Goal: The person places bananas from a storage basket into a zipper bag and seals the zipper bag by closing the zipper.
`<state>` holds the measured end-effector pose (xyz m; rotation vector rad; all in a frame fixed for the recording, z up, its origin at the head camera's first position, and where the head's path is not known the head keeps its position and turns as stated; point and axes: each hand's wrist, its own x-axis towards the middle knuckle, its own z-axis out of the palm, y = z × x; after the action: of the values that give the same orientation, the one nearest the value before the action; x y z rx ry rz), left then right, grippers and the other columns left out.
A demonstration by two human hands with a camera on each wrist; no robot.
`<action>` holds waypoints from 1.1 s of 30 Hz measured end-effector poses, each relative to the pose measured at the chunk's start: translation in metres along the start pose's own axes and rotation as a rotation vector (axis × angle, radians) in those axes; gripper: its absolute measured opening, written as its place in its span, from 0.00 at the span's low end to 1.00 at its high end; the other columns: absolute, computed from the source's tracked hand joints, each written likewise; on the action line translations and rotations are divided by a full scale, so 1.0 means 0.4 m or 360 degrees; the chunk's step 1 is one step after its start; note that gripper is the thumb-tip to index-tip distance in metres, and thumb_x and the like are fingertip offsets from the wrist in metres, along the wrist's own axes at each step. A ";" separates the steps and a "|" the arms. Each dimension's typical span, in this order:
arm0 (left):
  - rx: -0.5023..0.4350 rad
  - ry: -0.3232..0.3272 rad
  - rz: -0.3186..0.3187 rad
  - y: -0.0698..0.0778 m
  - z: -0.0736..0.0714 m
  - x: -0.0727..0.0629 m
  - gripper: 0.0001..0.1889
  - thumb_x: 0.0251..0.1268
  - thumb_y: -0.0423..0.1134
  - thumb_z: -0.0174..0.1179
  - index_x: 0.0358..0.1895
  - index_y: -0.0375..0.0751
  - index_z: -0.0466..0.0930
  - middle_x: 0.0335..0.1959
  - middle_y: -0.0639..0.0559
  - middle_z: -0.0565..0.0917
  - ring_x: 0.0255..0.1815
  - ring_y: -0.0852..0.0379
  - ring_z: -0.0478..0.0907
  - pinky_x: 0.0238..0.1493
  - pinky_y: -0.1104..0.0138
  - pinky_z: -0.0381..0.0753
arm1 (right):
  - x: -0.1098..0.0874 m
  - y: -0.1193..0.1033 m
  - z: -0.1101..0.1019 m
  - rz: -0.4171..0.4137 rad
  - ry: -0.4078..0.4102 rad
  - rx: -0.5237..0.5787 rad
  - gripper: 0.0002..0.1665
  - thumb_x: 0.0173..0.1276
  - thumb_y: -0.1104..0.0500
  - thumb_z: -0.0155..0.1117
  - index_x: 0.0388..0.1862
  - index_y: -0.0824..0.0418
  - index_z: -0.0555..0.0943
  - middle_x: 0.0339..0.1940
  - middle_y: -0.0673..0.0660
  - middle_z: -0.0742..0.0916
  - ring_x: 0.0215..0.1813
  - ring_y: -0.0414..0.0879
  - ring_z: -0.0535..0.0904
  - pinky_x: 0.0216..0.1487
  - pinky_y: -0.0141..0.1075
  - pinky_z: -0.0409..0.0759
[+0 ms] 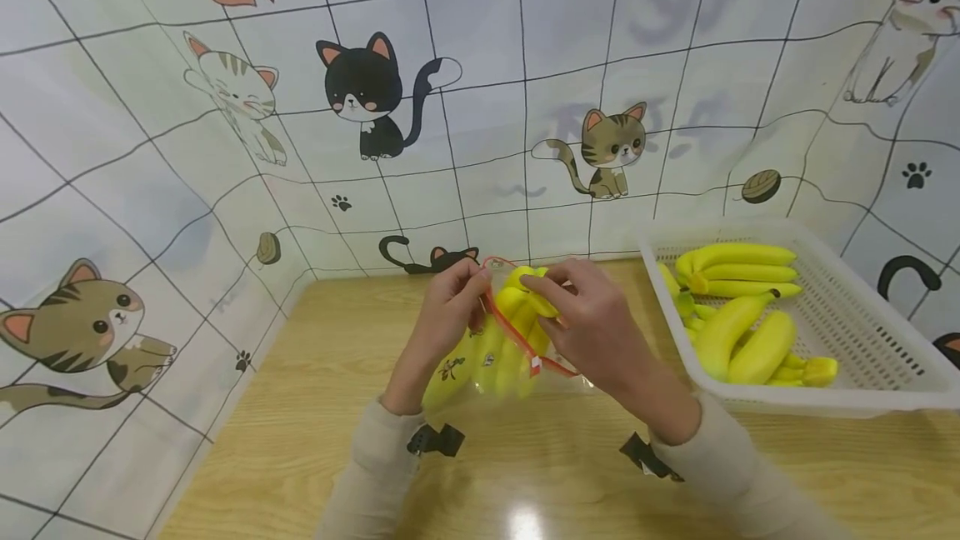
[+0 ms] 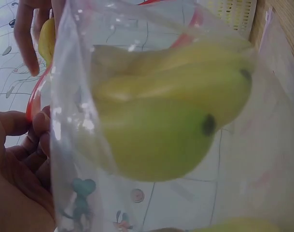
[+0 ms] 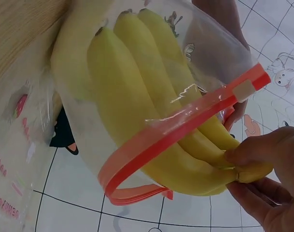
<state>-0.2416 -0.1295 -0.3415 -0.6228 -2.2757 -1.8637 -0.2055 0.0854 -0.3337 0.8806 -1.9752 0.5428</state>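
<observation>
A clear printed zip bag point(image 2: 79, 121) with a red zip edge point(image 3: 147, 140) and a pale slider hangs open at its mouth, above the table. My left hand point(image 1: 442, 311) pinches the red edge between thumb and fingers. With thumb and fingers my right hand point(image 1: 596, 323) grips the stem end of a bunch of yellow bananas point(image 3: 200, 179). Most of the bunch lies inside the bag, dark tips inward, seen hazily through the plastic. The stem end sticks out past the red edge.
To the right stands a white perforated basket point(image 1: 862, 307) with more bananas point(image 1: 742, 340) inside. Under my hands is a wood-grain table point(image 1: 322, 407), and behind it hangs a cat-print cloth point(image 1: 487, 132). The right wrist view shows plastic with pink print point(image 3: 16, 145) at the left edge.
</observation>
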 end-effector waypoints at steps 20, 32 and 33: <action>-0.0013 -0.0001 0.0017 0.008 -0.002 -0.004 0.15 0.81 0.43 0.52 0.35 0.36 0.73 0.23 0.47 0.75 0.14 0.56 0.69 0.18 0.70 0.74 | 0.009 0.009 -0.011 0.0026 -0.0115 -0.0073 0.19 0.46 0.67 0.86 0.39 0.60 0.91 0.31 0.54 0.81 0.37 0.48 0.79 0.35 0.36 0.83; -0.0007 -0.0019 0.0043 0.001 -0.006 -0.001 0.16 0.81 0.43 0.51 0.34 0.35 0.72 0.20 0.44 0.74 0.15 0.55 0.69 0.18 0.70 0.73 | 0.032 -0.012 0.022 0.0166 -0.0109 -0.0086 0.14 0.46 0.68 0.80 0.35 0.58 0.92 0.26 0.52 0.76 0.30 0.45 0.70 0.28 0.35 0.72; -0.0005 -0.0016 0.0045 0.000 -0.007 0.000 0.16 0.81 0.43 0.51 0.34 0.36 0.72 0.21 0.45 0.75 0.15 0.55 0.69 0.18 0.70 0.74 | 0.034 -0.013 0.027 0.0188 -0.0110 -0.0070 0.14 0.46 0.68 0.79 0.35 0.59 0.92 0.26 0.52 0.77 0.30 0.45 0.70 0.28 0.35 0.72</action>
<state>-0.2420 -0.1320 -0.3408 -0.6627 -2.2586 -1.8564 -0.2124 0.0698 -0.3277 0.7681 -2.1043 0.5404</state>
